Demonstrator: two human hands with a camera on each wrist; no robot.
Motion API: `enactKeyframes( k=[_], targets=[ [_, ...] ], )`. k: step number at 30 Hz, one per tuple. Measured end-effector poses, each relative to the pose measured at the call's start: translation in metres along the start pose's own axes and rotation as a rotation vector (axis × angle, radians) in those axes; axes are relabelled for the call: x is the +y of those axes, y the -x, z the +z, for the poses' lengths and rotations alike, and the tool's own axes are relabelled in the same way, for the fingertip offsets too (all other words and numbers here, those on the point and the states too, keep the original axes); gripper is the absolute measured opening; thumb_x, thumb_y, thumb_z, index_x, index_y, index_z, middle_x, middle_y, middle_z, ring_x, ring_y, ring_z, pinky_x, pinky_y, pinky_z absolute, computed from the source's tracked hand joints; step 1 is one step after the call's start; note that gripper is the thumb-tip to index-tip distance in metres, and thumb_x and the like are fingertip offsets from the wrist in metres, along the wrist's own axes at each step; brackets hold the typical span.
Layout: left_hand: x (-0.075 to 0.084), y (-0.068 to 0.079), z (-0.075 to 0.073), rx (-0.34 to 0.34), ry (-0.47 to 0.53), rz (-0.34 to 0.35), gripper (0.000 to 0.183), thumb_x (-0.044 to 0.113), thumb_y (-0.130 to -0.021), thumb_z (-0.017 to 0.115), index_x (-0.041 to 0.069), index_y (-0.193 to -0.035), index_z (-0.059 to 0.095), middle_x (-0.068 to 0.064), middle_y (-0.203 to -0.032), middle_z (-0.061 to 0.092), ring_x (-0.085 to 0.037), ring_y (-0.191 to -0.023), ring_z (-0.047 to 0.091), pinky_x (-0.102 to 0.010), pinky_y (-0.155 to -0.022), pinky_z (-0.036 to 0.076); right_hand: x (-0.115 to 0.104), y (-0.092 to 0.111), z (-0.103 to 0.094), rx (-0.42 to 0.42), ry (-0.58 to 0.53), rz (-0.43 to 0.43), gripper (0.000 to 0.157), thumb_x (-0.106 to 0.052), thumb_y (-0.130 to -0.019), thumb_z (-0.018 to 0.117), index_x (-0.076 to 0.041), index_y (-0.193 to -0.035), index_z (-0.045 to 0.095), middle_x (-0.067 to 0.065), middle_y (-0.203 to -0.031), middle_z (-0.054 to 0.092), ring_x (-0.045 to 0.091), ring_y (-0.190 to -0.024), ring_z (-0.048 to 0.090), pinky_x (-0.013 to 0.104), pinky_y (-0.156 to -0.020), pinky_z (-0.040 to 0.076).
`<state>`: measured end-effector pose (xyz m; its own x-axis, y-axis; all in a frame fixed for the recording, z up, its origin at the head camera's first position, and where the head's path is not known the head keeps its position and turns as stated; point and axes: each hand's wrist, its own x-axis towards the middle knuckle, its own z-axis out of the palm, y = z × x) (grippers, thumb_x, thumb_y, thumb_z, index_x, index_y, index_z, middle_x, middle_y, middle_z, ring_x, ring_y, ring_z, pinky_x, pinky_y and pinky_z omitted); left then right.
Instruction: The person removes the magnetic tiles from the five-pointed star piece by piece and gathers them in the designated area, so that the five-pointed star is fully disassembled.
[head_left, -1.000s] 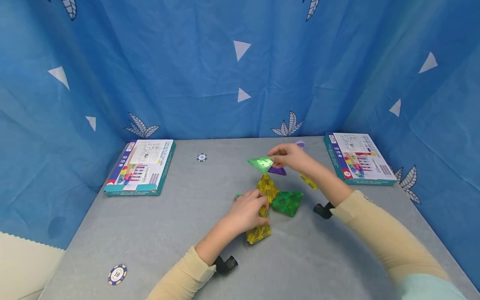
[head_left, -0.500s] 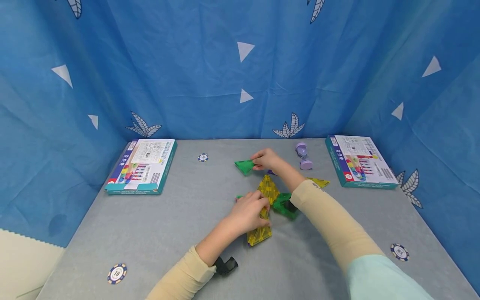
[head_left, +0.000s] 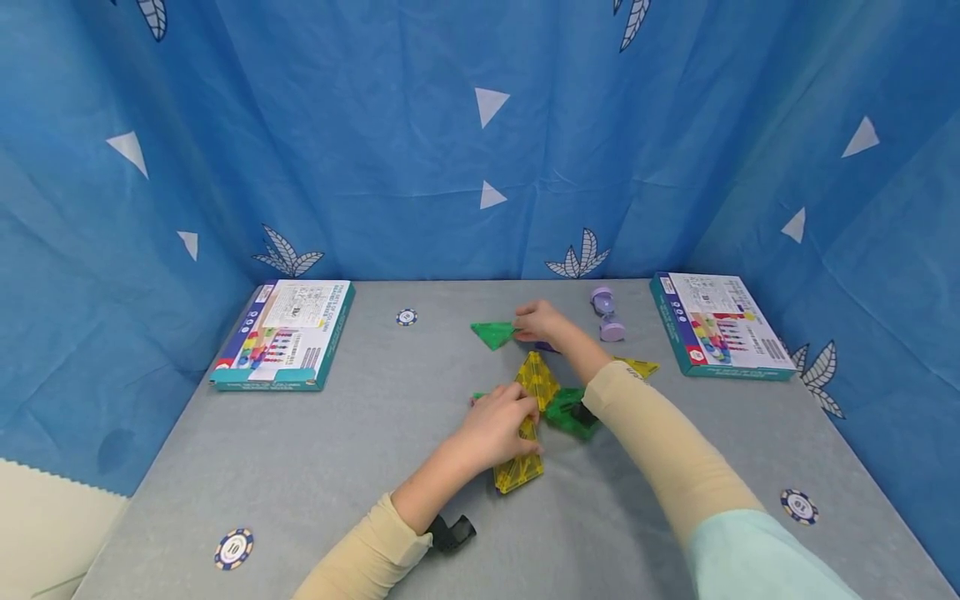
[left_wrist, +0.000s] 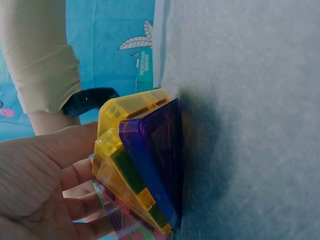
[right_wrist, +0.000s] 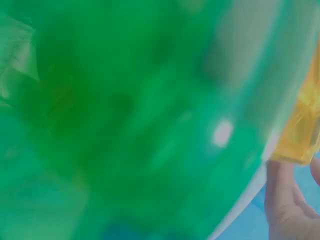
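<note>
My left hand [head_left: 491,425] grips a build of translucent magnetic tiles [head_left: 517,472], thumb on one side and fingers on the other. Seen from the left wrist, the build has yellow, pink and purple tiles [left_wrist: 150,145]. Joined at its far side are a yellow pointed part [head_left: 536,377] and a green part [head_left: 567,415], the latter partly behind the right wrist strap. A green triangular tile [head_left: 492,334] lies flat farther back. My right hand [head_left: 542,322] is at its right corner, fingertips touching or just off it. Blurred green plastic [right_wrist: 125,110] fills most of the right wrist view.
A purple tile [head_left: 547,347] lies partly under the right hand. To its right are a yellow tile [head_left: 639,367] and a lilac hourglass-shaped object [head_left: 607,315]. Boxes stand back left [head_left: 285,333] and back right [head_left: 720,325]. Several poker chips [head_left: 234,549] lie around the table.
My right hand carried the green triangular tile left and down onto the table, then drew back slightly right, baring more of it. The left hand keeps its hold in place.
</note>
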<state>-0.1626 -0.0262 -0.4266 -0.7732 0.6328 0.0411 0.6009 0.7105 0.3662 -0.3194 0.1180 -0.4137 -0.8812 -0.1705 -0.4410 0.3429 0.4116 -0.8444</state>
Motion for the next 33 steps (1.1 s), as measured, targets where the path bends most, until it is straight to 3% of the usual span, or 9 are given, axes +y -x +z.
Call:
enactKeyframes(
  k=[5, 8, 12, 15, 19, 22, 27, 31, 33],
  targets=[
    [0.0, 0.0, 0.001, -0.004, -0.003, 0.002, 0.03, 0.041, -0.074, 0.077, 0.024, -0.088, 0.057, 0.005, -0.101, 0.049, -0.015, -0.09, 0.047, -0.031, -0.074, 0.042, 0.005, 0.01, -0.007, 0.007, 0.175, -0.047, 0.049, -0.008, -0.094, 0.052, 0.003, -0.139, 0.037, 0.023, -0.138, 0.041, 0.033, -0.116, 0.051, 0.04, -0.095, 0.043],
    [0.0, 0.0, 0.002, 0.001, 0.003, 0.005, 0.03, 0.04, -0.074, 0.077, 0.023, -0.089, 0.058, 0.005, -0.1, 0.049, -0.015, -0.09, 0.047, -0.031, -0.074, 0.042, 0.009, 0.023, -0.011, -0.004, 0.265, -0.16, 0.048, -0.01, -0.093, 0.052, 0.004, -0.138, 0.038, 0.025, -0.135, 0.043, 0.035, -0.117, 0.049, 0.042, -0.094, 0.044],
    [-0.001, -0.001, 0.003, 0.009, 0.004, -0.004, 0.03, 0.04, -0.073, 0.078, 0.023, -0.088, 0.058, 0.006, -0.099, 0.049, -0.015, -0.089, 0.048, -0.031, -0.072, 0.042, 0.014, 0.058, -0.017, -0.029, 0.32, -0.369, 0.043, -0.009, -0.093, 0.053, 0.005, -0.133, 0.044, 0.026, -0.13, 0.047, 0.037, -0.116, 0.049, 0.044, -0.092, 0.044],
    [-0.001, -0.002, 0.003, 0.013, 0.003, -0.02, 0.031, 0.04, -0.072, 0.079, 0.023, -0.087, 0.058, 0.006, -0.098, 0.049, -0.014, -0.088, 0.048, -0.031, -0.071, 0.042, 0.022, 0.093, -0.018, -0.042, 0.294, -0.453, 0.038, -0.011, -0.093, 0.055, 0.0, -0.129, 0.05, 0.021, -0.124, 0.054, 0.033, -0.11, 0.053, 0.044, -0.09, 0.046],
    [-0.001, -0.003, 0.002, 0.009, 0.011, -0.033, 0.031, 0.041, -0.072, 0.079, 0.023, -0.087, 0.058, 0.006, -0.097, 0.049, -0.014, -0.086, 0.047, -0.031, -0.072, 0.042, 0.043, 0.133, -0.015, -0.088, 0.249, -0.463, 0.034, -0.014, -0.093, 0.058, -0.001, -0.124, 0.054, 0.017, -0.113, 0.06, 0.028, -0.099, 0.058, 0.04, -0.082, 0.05],
    [-0.001, -0.004, 0.002, 0.0, 0.012, -0.033, 0.032, 0.041, -0.072, 0.079, 0.023, -0.087, 0.057, 0.006, -0.098, 0.049, -0.014, -0.086, 0.047, -0.031, -0.073, 0.042, 0.068, 0.151, -0.01, -0.155, 0.224, -0.435, 0.034, -0.013, -0.092, 0.058, 0.004, -0.121, 0.055, 0.019, -0.107, 0.061, 0.028, -0.092, 0.06, 0.036, -0.076, 0.052],
    [0.0, -0.003, 0.001, 0.006, -0.005, -0.027, 0.031, 0.041, -0.073, 0.078, 0.023, -0.089, 0.057, 0.005, -0.101, 0.051, -0.015, -0.09, 0.049, -0.032, -0.075, 0.043, 0.1, 0.156, 0.005, -0.259, 0.203, -0.369, 0.034, -0.01, -0.09, 0.061, 0.008, -0.119, 0.055, 0.017, -0.103, 0.062, 0.024, -0.089, 0.061, 0.028, -0.07, 0.052],
    [0.0, -0.003, 0.0, 0.014, -0.018, -0.031, 0.03, 0.041, -0.074, 0.077, 0.023, -0.088, 0.057, 0.004, -0.102, 0.052, -0.016, -0.09, 0.049, -0.032, -0.075, 0.042, 0.107, 0.153, 0.019, -0.305, 0.177, -0.348, 0.039, -0.013, -0.086, 0.067, 0.007, -0.117, 0.054, 0.013, -0.101, 0.06, 0.021, -0.087, 0.061, 0.027, -0.067, 0.051],
    [0.001, -0.003, 0.0, 0.014, -0.025, -0.03, 0.03, 0.041, -0.075, 0.077, 0.023, -0.087, 0.057, 0.004, -0.102, 0.052, -0.016, -0.089, 0.048, -0.031, -0.073, 0.042, 0.107, 0.151, 0.026, -0.304, 0.181, -0.353, 0.037, -0.017, -0.084, 0.07, 0.004, -0.111, 0.056, 0.01, -0.095, 0.06, 0.018, -0.078, 0.059, 0.026, -0.062, 0.049]
  ],
)
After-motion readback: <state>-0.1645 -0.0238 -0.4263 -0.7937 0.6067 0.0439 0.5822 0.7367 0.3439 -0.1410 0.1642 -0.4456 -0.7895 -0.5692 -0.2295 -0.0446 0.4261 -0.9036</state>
